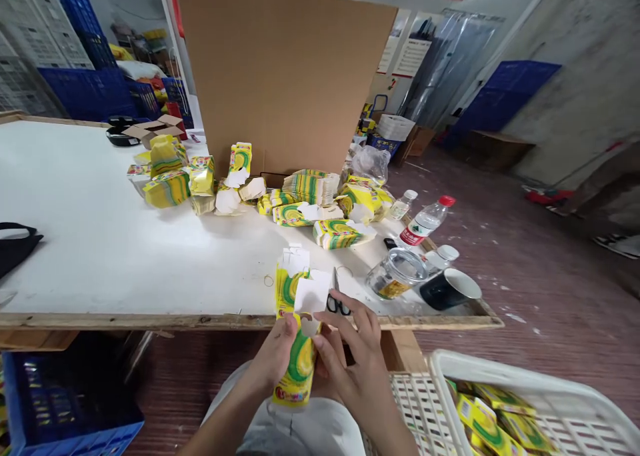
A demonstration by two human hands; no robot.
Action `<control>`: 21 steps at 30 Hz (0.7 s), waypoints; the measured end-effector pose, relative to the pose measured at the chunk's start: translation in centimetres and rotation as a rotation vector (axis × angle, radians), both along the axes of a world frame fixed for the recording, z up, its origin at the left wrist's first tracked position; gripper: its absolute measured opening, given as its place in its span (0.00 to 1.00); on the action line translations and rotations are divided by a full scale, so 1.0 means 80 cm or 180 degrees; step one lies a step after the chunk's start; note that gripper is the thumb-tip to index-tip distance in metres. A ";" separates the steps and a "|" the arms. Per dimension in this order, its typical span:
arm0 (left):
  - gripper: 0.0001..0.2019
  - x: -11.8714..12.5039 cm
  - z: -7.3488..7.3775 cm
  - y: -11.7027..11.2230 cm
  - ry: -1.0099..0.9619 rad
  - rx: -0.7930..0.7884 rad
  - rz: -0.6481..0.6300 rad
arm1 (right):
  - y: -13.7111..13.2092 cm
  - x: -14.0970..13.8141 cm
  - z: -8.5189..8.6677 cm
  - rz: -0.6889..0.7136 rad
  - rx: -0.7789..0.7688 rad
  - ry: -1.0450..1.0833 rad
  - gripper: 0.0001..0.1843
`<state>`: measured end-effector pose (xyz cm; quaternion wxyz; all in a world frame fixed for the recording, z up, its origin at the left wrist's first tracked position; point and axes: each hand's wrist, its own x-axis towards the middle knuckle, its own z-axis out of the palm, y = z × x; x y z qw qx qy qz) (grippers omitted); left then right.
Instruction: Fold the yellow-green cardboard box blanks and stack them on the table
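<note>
A small yellow carton (pixel 299 369) with a green and lemon-coloured print stands upright above my lap, its white top flap (pixel 312 292) raised and its mouth open. My left hand (pixel 274 351) grips the carton's left side, thumb near the top edge. On the other side, my right hand (pixel 356 347) has its thumb and fingers at the open mouth and side flap. Just behind, a flat stack of yellow cartons (pixel 286 289) lies at the table edge. Black-handled scissors (pixel 338 301) rest by my right fingertips.
Piles of folded cartons (pixel 310 187) lie before a large cardboard sheet (pixel 285 76) on the white table (pixel 100 243). At right are a water bottle (pixel 425 224), a jar (pixel 397 274) and a dark mug (pixel 450 289). A white basket (pixel 565 383) holds several filled-out cartons; a blue crate (pixel 90 436) stands lower left.
</note>
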<state>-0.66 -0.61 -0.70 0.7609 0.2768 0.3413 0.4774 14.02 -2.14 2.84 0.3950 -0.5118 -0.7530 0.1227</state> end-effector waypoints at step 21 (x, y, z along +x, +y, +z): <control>0.16 0.001 0.010 0.006 0.0904 0.0962 -0.0425 | -0.015 0.013 -0.047 -0.0436 -0.0581 0.2342 0.22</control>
